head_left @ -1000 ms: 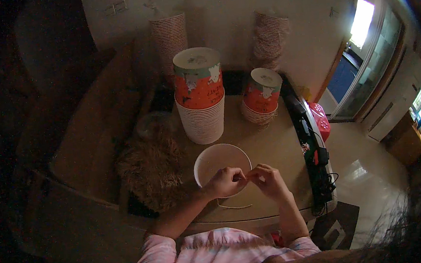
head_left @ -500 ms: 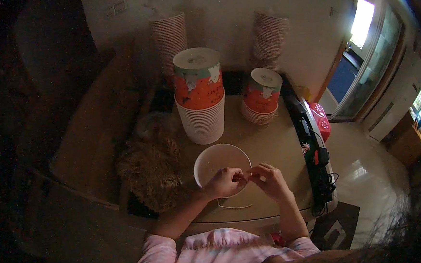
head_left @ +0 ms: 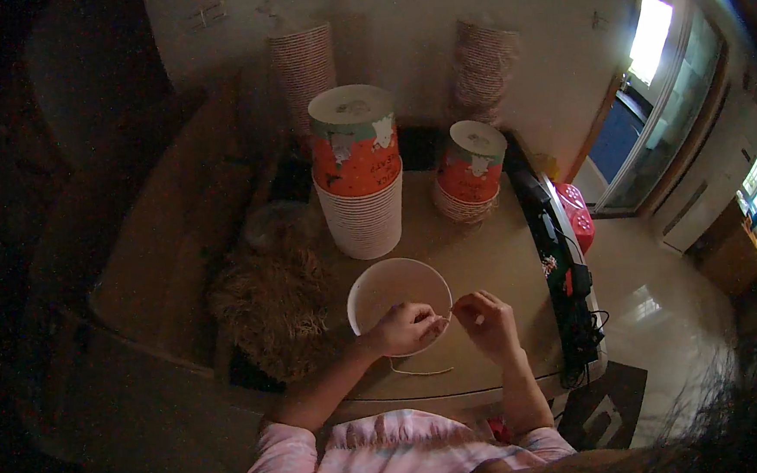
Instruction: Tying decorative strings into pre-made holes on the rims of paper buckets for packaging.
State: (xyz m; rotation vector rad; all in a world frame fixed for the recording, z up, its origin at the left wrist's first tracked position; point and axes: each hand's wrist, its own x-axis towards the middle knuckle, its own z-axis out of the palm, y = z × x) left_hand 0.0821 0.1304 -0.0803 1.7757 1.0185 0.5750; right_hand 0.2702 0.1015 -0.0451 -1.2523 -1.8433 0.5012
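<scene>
A white paper bucket (head_left: pixel 382 290) stands mouth up on the table in front of me. At its near right rim my left hand (head_left: pixel 410 327) is closed in a pinch, partly covering the bucket's mouth. My right hand (head_left: pixel 490 323) is just right of it, fingertips pinched close to the rim. A thin strand of string shows between the two sets of fingertips, small and hard to make out. One pale end of string (head_left: pixel 423 372) hangs below my left wrist and lies on the table. How the string passes the bucket's rim is hidden by my hands.
A tall stack of upturned buckets (head_left: pixel 361 207) stands behind, a shorter stack (head_left: pixel 472 174) to its right. A tangled heap of brown string (head_left: pixel 274 308) lies at left. Power strips and cables (head_left: pixel 576 285) run along the table's right edge. A red plastic stool (head_left: pixel 575 216) is beyond.
My right hand has shifted slightly right, opening a small gap between my fingertips. My left fingers have turned a little. The bucket has stayed about where it was.
</scene>
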